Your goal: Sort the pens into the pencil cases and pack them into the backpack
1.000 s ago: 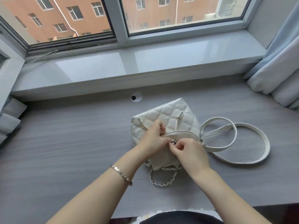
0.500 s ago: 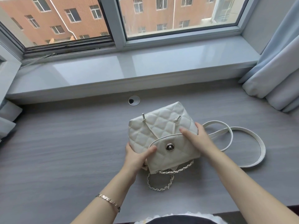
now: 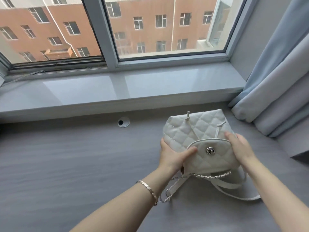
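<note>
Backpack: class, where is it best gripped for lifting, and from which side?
Grip the backpack by its quilted sides, one hand from each side, as the left hand and right hand do. The flap is clasped shut; the chain and loose straps would probably let it swing.

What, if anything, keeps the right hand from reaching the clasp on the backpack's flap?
Probably nothing, so yes: the clasp sits uncovered on the flap, close beside the right hand, which holds the backpack by its side. The thumb of the left hand stops short of it.
</note>
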Demonstrator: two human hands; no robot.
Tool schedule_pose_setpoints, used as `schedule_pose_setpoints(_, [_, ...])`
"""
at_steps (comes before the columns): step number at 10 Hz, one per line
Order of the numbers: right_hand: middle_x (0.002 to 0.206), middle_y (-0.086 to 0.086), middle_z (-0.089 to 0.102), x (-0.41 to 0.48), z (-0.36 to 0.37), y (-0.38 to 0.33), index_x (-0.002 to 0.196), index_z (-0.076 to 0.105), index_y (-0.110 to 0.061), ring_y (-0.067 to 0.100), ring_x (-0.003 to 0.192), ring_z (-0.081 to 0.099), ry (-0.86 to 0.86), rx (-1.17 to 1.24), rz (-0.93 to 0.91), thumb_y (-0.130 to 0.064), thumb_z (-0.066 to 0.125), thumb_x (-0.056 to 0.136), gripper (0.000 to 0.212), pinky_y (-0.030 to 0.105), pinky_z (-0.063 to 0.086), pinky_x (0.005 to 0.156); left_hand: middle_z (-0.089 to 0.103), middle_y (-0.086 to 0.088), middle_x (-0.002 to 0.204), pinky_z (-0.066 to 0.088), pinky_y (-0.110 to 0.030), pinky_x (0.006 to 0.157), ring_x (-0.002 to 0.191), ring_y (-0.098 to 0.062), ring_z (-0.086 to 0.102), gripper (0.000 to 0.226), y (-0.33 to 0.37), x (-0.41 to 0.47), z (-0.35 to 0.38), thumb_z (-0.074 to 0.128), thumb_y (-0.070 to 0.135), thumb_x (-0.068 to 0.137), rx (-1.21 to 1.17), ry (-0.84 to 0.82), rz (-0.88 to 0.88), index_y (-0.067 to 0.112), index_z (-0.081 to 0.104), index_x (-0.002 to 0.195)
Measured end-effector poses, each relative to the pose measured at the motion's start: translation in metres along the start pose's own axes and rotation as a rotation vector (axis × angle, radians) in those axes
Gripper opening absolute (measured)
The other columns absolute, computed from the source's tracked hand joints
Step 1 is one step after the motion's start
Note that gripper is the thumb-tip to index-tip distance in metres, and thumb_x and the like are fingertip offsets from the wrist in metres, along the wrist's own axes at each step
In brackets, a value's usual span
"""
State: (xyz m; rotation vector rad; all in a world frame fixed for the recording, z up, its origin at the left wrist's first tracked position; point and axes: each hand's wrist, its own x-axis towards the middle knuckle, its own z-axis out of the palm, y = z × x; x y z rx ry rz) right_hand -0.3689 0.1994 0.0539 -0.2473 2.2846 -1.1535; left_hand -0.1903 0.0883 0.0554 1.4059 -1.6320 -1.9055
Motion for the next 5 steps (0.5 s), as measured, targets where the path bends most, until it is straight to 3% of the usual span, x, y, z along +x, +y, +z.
schedule_pose_setpoints(1, [0.109, 0.009, 0.065, 0.015, -0.005, 0.006, 0.106, 0.06, -0.014, 0.029, 0.103, 0.059, -0.021, -0.06, 0.028, -0.06, 0.05, 0.076, 0.055, 0.043, 0.044, 0.093, 0.046, -0.002, 0.136, 0.041, -0.035, 0.103, 0.123, -0.019, 0.047, 0.117, 0.0, 0.012, 0.013, 0.077, 0.059, 0.039, 0.107, -0.021, -0.062, 0.018, 0.022, 0.134])
schedule_pose_setpoints(2, [0.112, 0.016, 0.064, 0.022, -0.004, -0.004, 0.107, 0.06, -0.008, 0.031, 0.103, 0.058, -0.047, -0.215, 0.052, -0.059, 0.045, 0.071, 0.064, 0.042, 0.045, 0.092, 0.044, -0.005, 0.138, 0.041, -0.035, 0.103, 0.125, -0.023, 0.046, 0.103, -0.003, 0.018, 0.008, 0.076, 0.056, 0.062, 0.225, -0.055, -0.108, 0.014, 0.018, 0.136])
schedule_pose_setpoints(3, [0.126, 0.026, 0.051, 0.013, 0.002, -0.031, 0.12, 0.053, -0.001, 0.038, 0.119, 0.045, 0.024, -0.502, 0.053, -0.053, 0.038, 0.07, 0.074, 0.042, 0.037, 0.099, 0.05, -0.002, 0.132, 0.047, -0.039, 0.097, 0.117, -0.023, 0.053, 0.081, 0.007, 0.018, -0.009, 0.063, 0.057, 0.076, 0.375, -0.195, -0.1, 0.013, 0.029, 0.135])
schedule_pose_setpoints(4, [0.128, 0.021, 0.047, 0.001, 0.015, -0.064, 0.124, 0.05, -0.008, 0.036, 0.122, 0.038, 0.145, -0.693, -0.162, -0.031, 0.048, 0.084, 0.046, 0.041, 0.034, 0.1, 0.06, -0.006, 0.087, 0.047, -0.029, 0.062, 0.075, -0.02, 0.058, 0.033, 0.026, 0.025, -0.038, 0.043, 0.045, 0.093, 0.73, -0.302, -0.082, 0.015, 0.054, 0.085])
schedule_pose_setpoints(5, [0.112, 0.013, 0.063, -0.01, 0.029, -0.094, 0.107, 0.064, -0.011, 0.03, 0.111, 0.052, 0.052, -0.642, -0.318, -0.024, 0.051, 0.082, 0.031, 0.037, 0.044, 0.092, 0.059, -0.002, 0.065, 0.036, -0.02, 0.046, 0.053, -0.014, 0.055, 0.029, 0.058, 0.023, -0.067, 0.043, 0.03, 0.091, 0.923, -0.234, -0.036, 0.015, 0.045, 0.066])
